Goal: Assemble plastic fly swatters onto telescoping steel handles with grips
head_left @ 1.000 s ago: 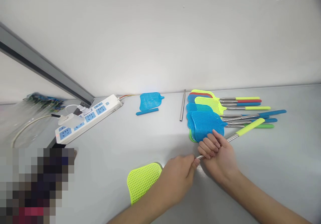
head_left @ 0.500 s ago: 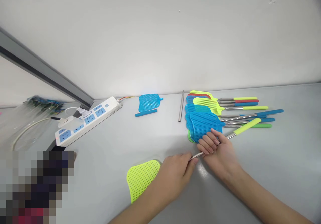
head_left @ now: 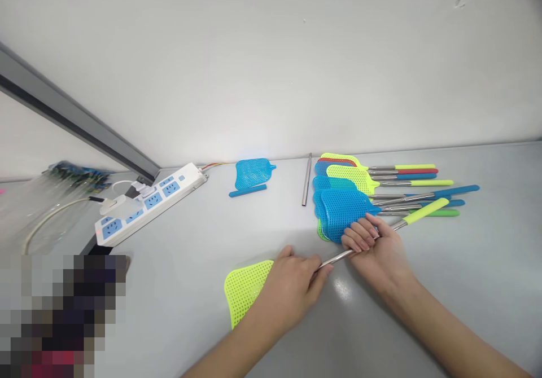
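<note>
Fingers (head_left: 359, 237) of my right hand (head_left: 381, 259) curled tight round the yellow-green swatter (head_left: 336, 258), on the shaft; left hand (head_left: 292, 285) closed round it nearer the paddle, whose outer edge shows past my wrist. Swatter slants over the desk (head_left: 178, 288). Swatter pile (head_left: 345, 214) crowds my right knuckles, contact unclear. Wide gap leftward to power strip (head_left: 153, 201); loose blue paddle (head_left: 254, 173) near desk's back edge.

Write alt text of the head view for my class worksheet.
The left hand and right hand grip a metal rod with a yellow handle; the left partly hides a yellow swatter head. Beyond the right lie overlapping swatters; farther left, a blue swatter head and a white power strip.
</note>
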Tool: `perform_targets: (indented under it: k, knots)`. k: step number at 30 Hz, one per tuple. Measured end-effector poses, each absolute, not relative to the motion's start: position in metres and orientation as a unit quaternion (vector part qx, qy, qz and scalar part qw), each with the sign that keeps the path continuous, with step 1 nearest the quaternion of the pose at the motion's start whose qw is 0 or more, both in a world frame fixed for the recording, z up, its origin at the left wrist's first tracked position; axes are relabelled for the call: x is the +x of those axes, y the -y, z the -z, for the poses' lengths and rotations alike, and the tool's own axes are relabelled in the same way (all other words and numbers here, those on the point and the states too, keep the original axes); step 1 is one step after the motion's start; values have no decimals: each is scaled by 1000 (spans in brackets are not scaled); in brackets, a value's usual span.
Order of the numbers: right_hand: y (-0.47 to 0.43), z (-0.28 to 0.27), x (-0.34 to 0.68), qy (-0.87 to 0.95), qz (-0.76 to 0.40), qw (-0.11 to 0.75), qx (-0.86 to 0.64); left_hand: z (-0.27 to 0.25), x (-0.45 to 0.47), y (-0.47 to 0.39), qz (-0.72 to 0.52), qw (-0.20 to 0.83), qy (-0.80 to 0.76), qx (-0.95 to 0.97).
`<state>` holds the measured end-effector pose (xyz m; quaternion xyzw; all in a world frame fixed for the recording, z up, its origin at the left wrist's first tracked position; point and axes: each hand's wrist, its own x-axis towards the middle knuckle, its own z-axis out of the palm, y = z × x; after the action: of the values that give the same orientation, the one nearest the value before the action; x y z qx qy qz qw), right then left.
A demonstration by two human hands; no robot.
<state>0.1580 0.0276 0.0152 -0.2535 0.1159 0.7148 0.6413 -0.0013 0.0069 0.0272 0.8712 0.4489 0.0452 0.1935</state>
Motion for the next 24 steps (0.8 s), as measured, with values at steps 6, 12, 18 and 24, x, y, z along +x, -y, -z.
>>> perform_targets:
  k: [6,12,18,24]
  knots:
    - [-26,-15,155,-117,-717,641,-246,-27,-1,-6,-36,200,-459,865]
    - [-26,-16,155,-118,-718,639,-249,-28,-2,-6,-34,207,-468,858]
    - [-26,-16,156,-112,-725,633,-246,-29,-2,-7,-34,206,-459,864]
    - [-27,-17,156,-102,-728,628,-254,-31,-1,-6,-39,205,-454,866]
